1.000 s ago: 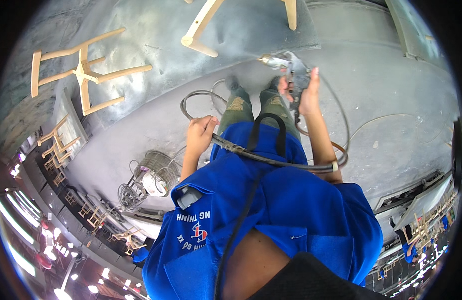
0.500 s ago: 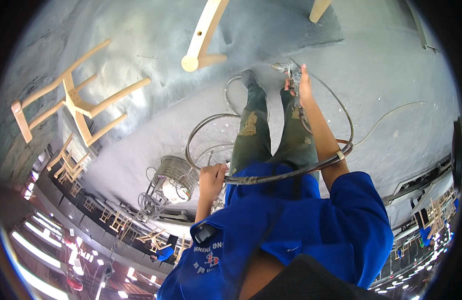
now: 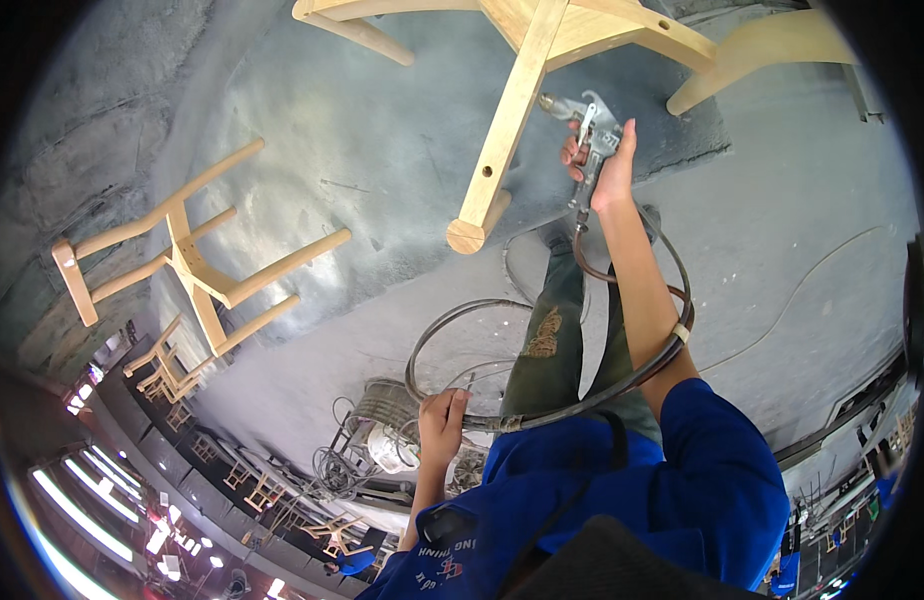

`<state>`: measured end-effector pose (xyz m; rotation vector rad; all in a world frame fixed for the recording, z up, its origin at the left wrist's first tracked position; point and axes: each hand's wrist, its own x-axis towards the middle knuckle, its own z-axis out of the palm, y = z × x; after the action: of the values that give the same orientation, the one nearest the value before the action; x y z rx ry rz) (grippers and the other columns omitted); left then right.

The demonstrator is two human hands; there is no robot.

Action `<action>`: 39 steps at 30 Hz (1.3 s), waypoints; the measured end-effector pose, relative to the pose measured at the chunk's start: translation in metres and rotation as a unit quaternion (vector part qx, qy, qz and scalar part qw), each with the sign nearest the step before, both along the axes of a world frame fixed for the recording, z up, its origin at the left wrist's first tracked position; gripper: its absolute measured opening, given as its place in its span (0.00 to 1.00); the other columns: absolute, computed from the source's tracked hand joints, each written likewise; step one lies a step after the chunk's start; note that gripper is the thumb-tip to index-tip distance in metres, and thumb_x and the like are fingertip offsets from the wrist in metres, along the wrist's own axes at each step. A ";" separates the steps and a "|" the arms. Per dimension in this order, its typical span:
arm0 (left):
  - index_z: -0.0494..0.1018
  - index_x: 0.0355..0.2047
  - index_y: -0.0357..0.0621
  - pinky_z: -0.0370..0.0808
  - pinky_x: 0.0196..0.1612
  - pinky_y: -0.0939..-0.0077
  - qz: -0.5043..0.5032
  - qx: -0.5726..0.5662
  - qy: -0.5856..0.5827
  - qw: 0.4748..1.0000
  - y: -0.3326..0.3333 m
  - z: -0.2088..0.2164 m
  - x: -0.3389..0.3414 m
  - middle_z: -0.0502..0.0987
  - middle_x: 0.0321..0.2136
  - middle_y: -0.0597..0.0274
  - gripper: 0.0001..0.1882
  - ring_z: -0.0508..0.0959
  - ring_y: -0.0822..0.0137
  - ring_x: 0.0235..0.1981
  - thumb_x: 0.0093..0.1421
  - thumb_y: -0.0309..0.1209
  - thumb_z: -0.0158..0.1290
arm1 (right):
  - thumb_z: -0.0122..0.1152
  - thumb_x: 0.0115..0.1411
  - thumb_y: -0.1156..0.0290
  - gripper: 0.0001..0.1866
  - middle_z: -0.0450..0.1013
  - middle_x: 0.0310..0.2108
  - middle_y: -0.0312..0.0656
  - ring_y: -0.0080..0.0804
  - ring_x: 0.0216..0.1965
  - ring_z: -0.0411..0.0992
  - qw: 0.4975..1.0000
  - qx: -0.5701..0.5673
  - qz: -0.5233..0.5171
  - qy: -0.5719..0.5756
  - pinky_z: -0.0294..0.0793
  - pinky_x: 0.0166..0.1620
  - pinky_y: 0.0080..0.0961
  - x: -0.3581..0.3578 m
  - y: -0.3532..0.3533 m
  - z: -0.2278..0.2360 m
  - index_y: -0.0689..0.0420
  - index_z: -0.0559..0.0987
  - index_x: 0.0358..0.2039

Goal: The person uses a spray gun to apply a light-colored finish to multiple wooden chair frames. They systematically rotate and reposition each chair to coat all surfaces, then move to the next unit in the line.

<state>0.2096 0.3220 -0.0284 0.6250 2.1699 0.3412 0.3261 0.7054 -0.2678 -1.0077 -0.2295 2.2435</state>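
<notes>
My right hand point(image 3: 614, 178) is wrapped round the grip of a metal spray gun point(image 3: 600, 138), its nozzle pointing left beside the leg of a pale wooden chair frame point(image 3: 512, 115). From the gun's handle a hose point(image 3: 637, 378) loops down past my right forearm and across my waist. Lower left, my left hand point(image 3: 442, 422) is closed on this dark hose. The chair frame's round leg end hangs nearest me, and part of the frame runs out of view at the top.
More chair frames point(image 3: 197, 262) hang at the left, with others further back. Below my left hand stand a grey ribbed drum point(image 3: 384, 402) and a white bucket point(image 3: 392, 450) among tangled lines. A thin line point(image 3: 782, 310) trails over the grey floor at right. A person in blue point(image 3: 355, 562) is far behind.
My right hand has raised the spray gun away from my legs, up beside the chair frame. More of that frame has come into view, and my left hand still grips the hose.
</notes>
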 end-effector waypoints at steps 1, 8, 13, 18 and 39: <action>0.82 0.33 0.40 0.71 0.41 0.60 -0.002 -0.003 -0.004 1.000 0.000 0.000 -0.003 0.81 0.27 0.50 0.16 0.78 0.50 0.32 0.70 0.37 0.49 | 0.21 0.63 0.23 0.50 0.69 0.21 0.38 0.32 0.25 0.71 1.000 -0.011 -0.015 0.005 0.58 0.21 0.21 -0.008 0.001 0.007 0.60 0.77 0.42; 0.82 0.34 0.41 0.71 0.38 0.61 0.009 -0.025 -0.010 1.000 0.007 -0.004 -0.018 0.78 0.23 0.50 0.16 0.77 0.50 0.29 0.70 0.37 0.49 | 0.23 0.64 0.24 0.49 0.70 0.22 0.38 0.33 0.26 0.71 0.997 -0.020 -0.031 -0.064 0.60 0.22 0.23 -0.038 0.005 -0.004 0.60 0.75 0.44; 0.81 0.34 0.41 0.70 0.37 0.61 0.000 -0.012 -0.019 1.000 0.019 -0.011 -0.020 0.76 0.21 0.51 0.15 0.75 0.51 0.26 0.70 0.37 0.49 | 0.24 0.64 0.24 0.48 0.70 0.22 0.36 0.31 0.25 0.72 0.990 -0.045 -0.029 -0.127 0.59 0.22 0.22 -0.002 -0.017 -0.036 0.59 0.76 0.45; 0.81 0.33 0.41 0.69 0.38 0.59 -0.076 0.042 0.026 0.996 0.043 -0.017 -0.007 0.76 0.20 0.51 0.14 0.75 0.50 0.25 0.69 0.36 0.51 | 0.26 0.63 0.23 0.47 0.71 0.22 0.34 0.27 0.25 0.72 0.978 -0.075 -0.018 -0.193 0.59 0.24 0.23 0.077 -0.037 -0.046 0.56 0.77 0.44; 0.81 0.34 0.45 0.69 0.44 0.62 -0.112 0.146 0.015 0.983 0.176 0.003 0.121 0.81 0.27 0.58 0.08 0.76 0.56 0.28 0.66 0.33 0.54 | 0.21 0.67 0.27 0.47 0.68 0.20 0.39 0.33 0.24 0.69 0.973 0.148 -0.123 -0.131 0.57 0.20 0.23 0.207 0.216 0.129 0.60 0.75 0.43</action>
<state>0.3304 0.4984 -0.0258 1.0340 2.0672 0.5359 0.5333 0.9214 -0.1386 -1.0992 -0.5085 1.7876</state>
